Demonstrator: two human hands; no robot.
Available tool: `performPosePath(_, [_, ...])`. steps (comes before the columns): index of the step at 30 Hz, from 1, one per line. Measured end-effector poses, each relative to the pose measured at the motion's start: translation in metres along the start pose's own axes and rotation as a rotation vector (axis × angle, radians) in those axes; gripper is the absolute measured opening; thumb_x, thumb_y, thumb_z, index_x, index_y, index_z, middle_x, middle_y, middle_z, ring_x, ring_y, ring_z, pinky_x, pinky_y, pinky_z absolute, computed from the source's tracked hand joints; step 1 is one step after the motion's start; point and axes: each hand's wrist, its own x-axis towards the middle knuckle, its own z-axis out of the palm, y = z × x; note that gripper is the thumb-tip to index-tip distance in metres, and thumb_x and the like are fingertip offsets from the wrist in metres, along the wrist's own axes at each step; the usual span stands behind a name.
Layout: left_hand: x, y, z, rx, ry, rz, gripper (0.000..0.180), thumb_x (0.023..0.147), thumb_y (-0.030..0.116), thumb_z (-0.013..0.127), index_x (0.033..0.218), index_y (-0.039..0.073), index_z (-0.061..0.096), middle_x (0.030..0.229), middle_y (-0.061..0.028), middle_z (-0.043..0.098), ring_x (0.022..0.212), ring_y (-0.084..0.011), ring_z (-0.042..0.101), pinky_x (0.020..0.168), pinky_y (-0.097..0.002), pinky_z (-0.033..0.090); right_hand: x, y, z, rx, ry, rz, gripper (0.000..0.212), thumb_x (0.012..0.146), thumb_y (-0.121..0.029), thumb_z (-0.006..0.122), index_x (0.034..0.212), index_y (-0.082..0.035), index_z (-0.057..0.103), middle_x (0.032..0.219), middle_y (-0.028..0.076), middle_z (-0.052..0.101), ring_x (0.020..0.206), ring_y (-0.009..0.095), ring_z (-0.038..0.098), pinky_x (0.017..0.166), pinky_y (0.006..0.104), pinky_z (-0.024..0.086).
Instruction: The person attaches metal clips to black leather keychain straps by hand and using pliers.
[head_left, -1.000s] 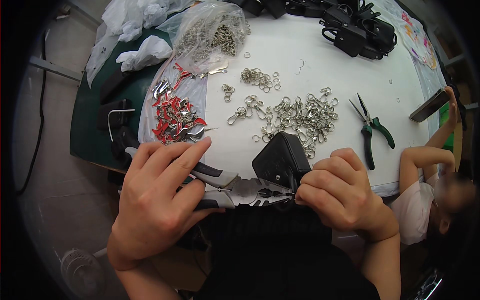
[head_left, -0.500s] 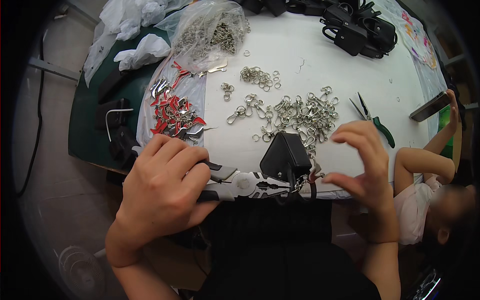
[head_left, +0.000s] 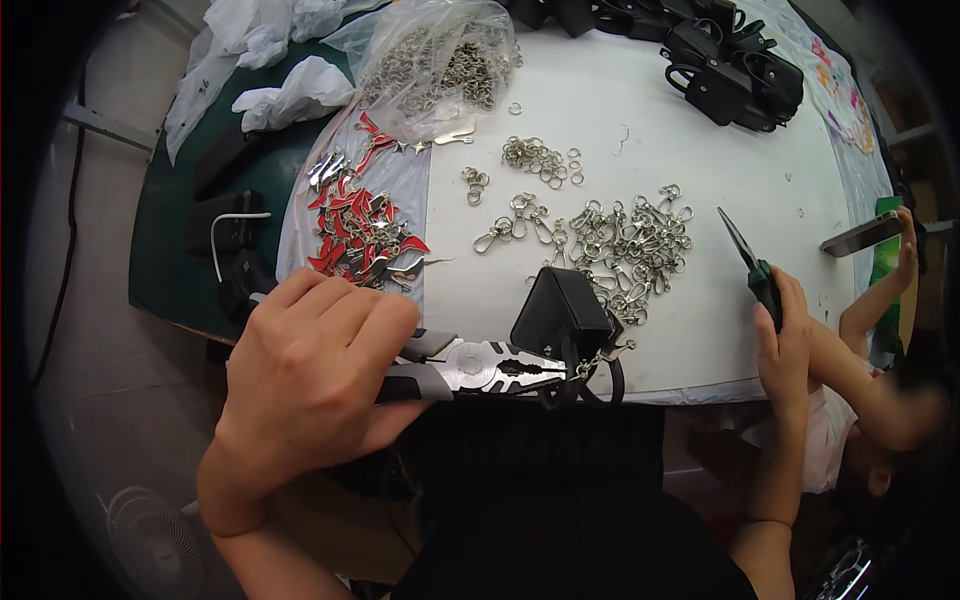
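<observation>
My left hand (head_left: 320,370) grips the grey handles of combination pliers (head_left: 480,368). Their jaws point right and pinch a metal ring and clasp at the front of a small black pouch (head_left: 560,310), which stands at the white table's near edge. My right hand (head_left: 790,345) is far out to the right, closed over the green handles of needle-nose pliers (head_left: 745,250) whose tips point away from me. A heap of silver swivel clasps (head_left: 630,245) lies between the pouch and those pliers.
Red and silver charms (head_left: 365,230) lie on a plastic sheet at left. Behind them are a clear bag of metal rings (head_left: 440,60) and some loose rings (head_left: 540,155). More black pouches (head_left: 730,60) sit far right. Another person (head_left: 880,400) at right holds a phone (head_left: 858,235).
My right hand let go of the black pouch and moved right to the green-handled pliers, closing on them. My left hand kept the grey pliers on the pouch's ring.
</observation>
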Motion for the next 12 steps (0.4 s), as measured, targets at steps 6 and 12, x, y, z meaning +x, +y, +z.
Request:
performPosePath(6, [-0.004,-0.009,0.002,0.043,0.001,0.081,0.047,0.054,0.028,0.083,0.091,0.005,0.066,0.079,-0.0056,0.062,0.07,-0.0254,0.061,0.068,-0.038,0.047,0.0,-0.091,-0.031,0.293,-0.413,-0.334,0.059,0.068,-0.017,0.084,0.117,0.004,0.059,0.107,0.015,0.061,0.091,0.028,0.062,0.075,0.0353,0.05])
performPosePath(12, [-0.005,-0.012,-0.003,0.041,-0.011,0.11,0.047,0.054,0.03,0.081,0.092,0.005,0.067,0.082,-0.0065,0.064,0.075,-0.0253,0.064,0.069,-0.0377,0.048,0.002,-0.118,-0.034,0.008,-0.281,-0.568,0.072,0.064,-0.028,0.088,0.123,-0.001,0.057,0.112,0.016,0.059,0.102,0.032,0.059,0.087,0.0464,0.048])
